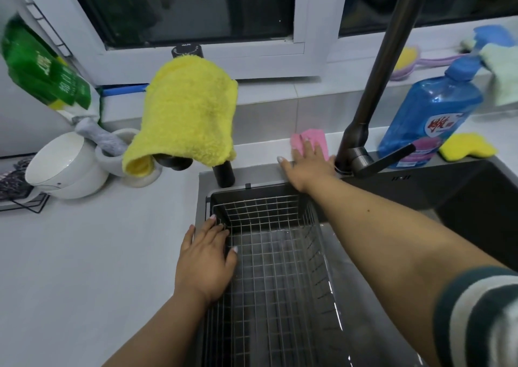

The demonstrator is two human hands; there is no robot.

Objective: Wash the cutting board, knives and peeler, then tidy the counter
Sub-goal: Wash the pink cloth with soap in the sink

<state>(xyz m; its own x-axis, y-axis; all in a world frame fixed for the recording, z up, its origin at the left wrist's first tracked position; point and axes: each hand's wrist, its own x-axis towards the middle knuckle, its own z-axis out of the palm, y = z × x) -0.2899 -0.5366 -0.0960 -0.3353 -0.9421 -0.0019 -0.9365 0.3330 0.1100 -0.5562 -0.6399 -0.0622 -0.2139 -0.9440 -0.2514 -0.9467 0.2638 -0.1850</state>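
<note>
Pale grey counter (92, 254) runs along a dark window (179, 4), and a dark sink (462, 198) is set into it with a wire basket (280, 268) inside. A yellow towel (187, 114) hangs over a black holder, with a white bowl (64, 167) to its left and a blue bottle (429, 119) beside the dark faucet (372, 91). Your left hand (206, 263) lies flat and open on the basket's left rim, holding nothing. Your right hand (308, 167) reaches far forward, fingers spread, pressing on a pink cloth (309, 139) at the sink's back edge. Cutting board, knives and peeler are not visible.
</note>
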